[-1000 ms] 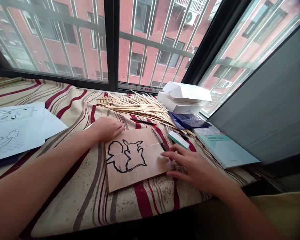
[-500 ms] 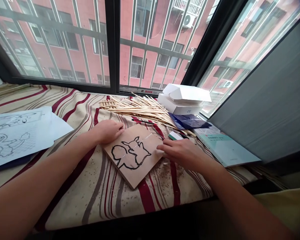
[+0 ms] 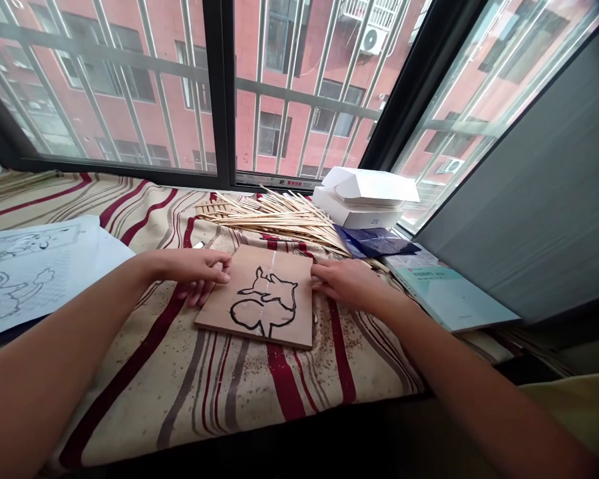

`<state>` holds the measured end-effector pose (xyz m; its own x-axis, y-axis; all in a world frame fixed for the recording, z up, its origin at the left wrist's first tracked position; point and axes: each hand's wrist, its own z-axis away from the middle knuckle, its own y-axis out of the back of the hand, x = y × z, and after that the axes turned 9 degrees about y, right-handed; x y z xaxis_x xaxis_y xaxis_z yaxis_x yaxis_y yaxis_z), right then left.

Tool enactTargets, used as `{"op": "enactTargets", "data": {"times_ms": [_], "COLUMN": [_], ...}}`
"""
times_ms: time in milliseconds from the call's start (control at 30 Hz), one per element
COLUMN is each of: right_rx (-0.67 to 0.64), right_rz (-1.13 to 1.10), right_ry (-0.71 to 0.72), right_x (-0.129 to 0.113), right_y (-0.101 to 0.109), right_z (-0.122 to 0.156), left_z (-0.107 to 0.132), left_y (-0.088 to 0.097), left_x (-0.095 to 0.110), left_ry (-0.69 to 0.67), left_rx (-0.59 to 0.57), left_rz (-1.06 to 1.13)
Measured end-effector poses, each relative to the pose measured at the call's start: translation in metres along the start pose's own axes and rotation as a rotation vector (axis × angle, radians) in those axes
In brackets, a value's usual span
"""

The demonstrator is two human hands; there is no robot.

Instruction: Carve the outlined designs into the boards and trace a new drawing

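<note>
Beyond both hands, barred window (image 3: 223,93); beneath them, striped cloth (image 3: 144,372) sprinkled with brown crumbs (image 3: 344,336). Between the hands, flat on the cloth, wooden board (image 3: 262,296) marked in thick black outline. At its left edge, left hand (image 3: 203,271), loosely curled; at its right edge, right hand (image 3: 352,285), fingers narrowed together; firmness of either hold impossible to tell. Past the fingertips, thin wooden sticks (image 3: 284,216).

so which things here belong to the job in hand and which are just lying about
Seemingly in use:
wooden board with a black outline, left hand and right hand at its edges

Apparently just lying about:
thin wooden sticks
white box
flat dark blue item
book
drawing sheets, role unclear
</note>
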<state>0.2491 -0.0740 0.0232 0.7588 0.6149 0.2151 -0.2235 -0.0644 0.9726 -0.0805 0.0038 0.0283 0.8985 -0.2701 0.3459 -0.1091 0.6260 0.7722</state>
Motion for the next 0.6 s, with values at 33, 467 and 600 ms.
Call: {"op": "enactTargets", "data": {"times_ms": [33, 467, 600], "right_rx": [-0.002, 0.061, 0.028], "right_rz": [-0.035, -0.420, -0.487], "right_ry": [0.012, -0.076, 0.000], "right_x": [-0.008, -0.071, -0.051], "right_y": [0.003, -0.009, -0.011], "right_z": [0.007, 0.048, 0.044], "left_z": [0.001, 0.008, 0.011], "left_y": [0.001, 0.005, 0.004], "left_x": [-0.001, -0.006, -0.005], "left_ry": [0.013, -0.026, -0.118], "left_rx": [-0.101, -0.411, -0.622], "left_rz": [0.100, 0.344, 0.405]}}
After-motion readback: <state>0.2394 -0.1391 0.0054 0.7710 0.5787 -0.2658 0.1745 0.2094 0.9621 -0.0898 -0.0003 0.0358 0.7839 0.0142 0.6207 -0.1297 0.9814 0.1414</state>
